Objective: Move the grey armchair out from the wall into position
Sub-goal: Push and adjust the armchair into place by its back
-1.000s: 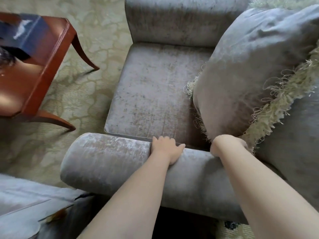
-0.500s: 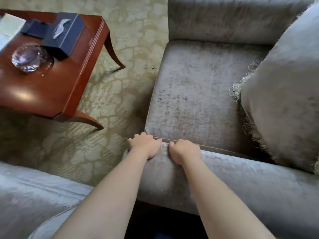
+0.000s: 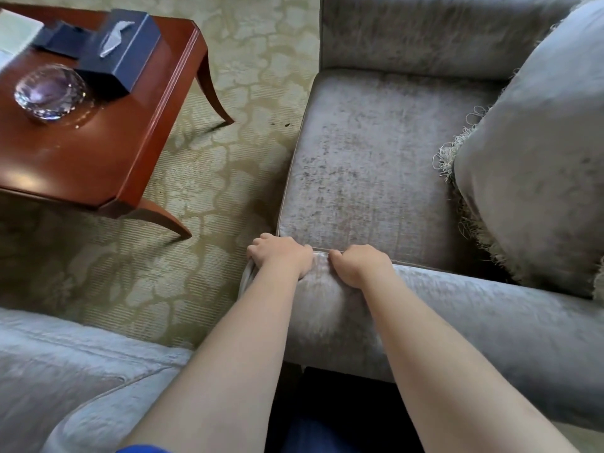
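Grey armchair (image 3: pixel 369 171) fills the frame from 12 round to 5 o'clock, seen from over its side, sitting on patterned green-gold carpet (image 3: pixel 202 178). Wall not in view.

Near armrest (image 3: pixel 474 315) runs from centre out toward 4 o'clock. Far armrest (image 3: pixel 425 31) is at 1 o'clock.

Hands:
- Left hand (image 3: pixel 279 255) is just below centre, on the front end of the near armrest. Fingers curl over the end corner and grip the fabric.
- Right hand (image 3: pixel 359 264) is just beside it on the 3 o'clock side, not touching it. Fingers curl over the top of the roll down to the seam with the seat and grip it.
- Both forearms come up from 6 o'clock, bare.

Fringed grey cushion (image 3: pixel 539 158) at 3 o'clock leans tilted against the chair back, with its lower edge on the seat.

Reddish wooden surface (image 3: pixel 98 152) at 10 o'clock has curved legs and stands apart from the chair, with a strip of carpet between. On it:
- dark blue tissue box (image 3: pixel 121 57) at the far side, tissue sticking out of the top
- cut-glass bowl (image 3: pixel 50 93) just beside the box on its 7 o'clock side
- pale pad or paper (image 3: pixel 16 31) at the frame's 10 o'clock corner, cropped, cannot tell what it is

Second grey upholstered piece (image 3: pixel 65 364) sits at 8 o'clock and is partly cropped. Its near edge passes under the left forearm. Cannot tell if it touches the armchair.
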`<state>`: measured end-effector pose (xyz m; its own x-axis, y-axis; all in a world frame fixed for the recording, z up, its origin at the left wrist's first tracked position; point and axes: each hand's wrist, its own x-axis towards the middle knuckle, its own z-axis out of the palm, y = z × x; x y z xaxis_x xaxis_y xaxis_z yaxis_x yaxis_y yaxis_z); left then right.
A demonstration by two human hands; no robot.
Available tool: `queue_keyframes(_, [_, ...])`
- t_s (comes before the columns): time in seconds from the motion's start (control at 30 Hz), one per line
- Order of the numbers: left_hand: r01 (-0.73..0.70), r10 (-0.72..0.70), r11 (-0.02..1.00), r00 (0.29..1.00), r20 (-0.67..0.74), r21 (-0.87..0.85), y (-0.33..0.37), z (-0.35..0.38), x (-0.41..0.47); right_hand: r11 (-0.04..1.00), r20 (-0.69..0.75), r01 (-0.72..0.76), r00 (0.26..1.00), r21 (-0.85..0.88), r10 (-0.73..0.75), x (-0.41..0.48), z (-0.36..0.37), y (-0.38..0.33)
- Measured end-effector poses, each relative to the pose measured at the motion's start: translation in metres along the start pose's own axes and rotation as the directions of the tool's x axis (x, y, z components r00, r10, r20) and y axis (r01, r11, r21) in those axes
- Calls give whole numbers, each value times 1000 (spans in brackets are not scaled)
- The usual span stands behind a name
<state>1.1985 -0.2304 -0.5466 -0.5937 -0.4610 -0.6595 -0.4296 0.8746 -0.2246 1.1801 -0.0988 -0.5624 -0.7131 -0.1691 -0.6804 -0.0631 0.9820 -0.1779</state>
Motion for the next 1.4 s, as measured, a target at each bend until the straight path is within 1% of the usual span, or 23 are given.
queue_keyframes(0.17, [3, -2, 1000, 1000, 3, -22, -5, 8, -7, 1000, 17, 8, 1000, -22, -8, -5, 7, 1])
queue_keyframes(0.33, [34, -33, 999, 999, 20, -28, 0, 6, -3, 999, -35, 38, 999, -39, -39, -3, 11, 4])
queue_keyframes(0.47, [96, -98, 995, 992, 74, 23, 10, -1, -2, 996, -31, 85, 996, 23, -84, -2, 8, 9])
queue_keyframes(0.53, [83, -92, 993, 990, 110, 82, 26, -6, -5, 987, -27, 137, 990, 78, -136, -5, 4, 20])
queue_keyframes(0.57, [41, -53, 995, 991, 127, 95, 39, -8, -9, 983, -36, 157, 987, 96, -154, -7, 1, 30])
queue_keyframes(0.67, [-149, 137, 986, 979, 154, 69, 94, -1, -31, 977, -110, 186, 978, 107, -174, -21, -8, 87])
queue_keyframes(0.8, [-348, 341, 937, 930, 139, 34, 186, 21, -82, 979, -196, 179, 968, 97, -157, -56, -21, 207])
queue_keyframes(0.87, [-445, 440, 895, 892, 107, 32, 231, 30, -110, 988, -223, 104, 972, 112, -77, -81, -31, 276])
queue_keyframes(0.93, [-518, 515, 854, 855, 62, 45, 269, 40, -134, 990, -279, -3, 959, 143, 44, -105, -39, 338])
queue_keyframes(1.0, [-560, 560, 827, 828, 10, 50, 303, 48, -154, 984, -311, -86, 941, 156, 131, -116, -41, 378])
queue_keyframes(1.07, [-580, 581, 813, 814, -12, 51, 332, 53, -168, 972, -302, -166, 930, 167, 211, -111, -40, 391])
queue_keyframes(1.13, [-587, 588, 809, 809, -11, 32, 354, 55, -175, 971, -262, -206, 937, 122, 232, -100, -36, 392])
queue_keyframes(1.17, [-584, 584, 811, 811, -14, 18, 362, 56, -177, 975, -235, -198, 947, 100, 217, -96, -35, 392])
queue_keyframes(1.27, [-574, 574, 819, 818, -46, 11, 370, 58, -176, 978, -171, -170, 967, 121, 189, -85, -40, 394])
queue_keyframes(1.4, [-583, 583, 812, 810, -72, 17, 368, 60, -172, 991, -10, -114, 993, 70, 115, -67, -54, 385])
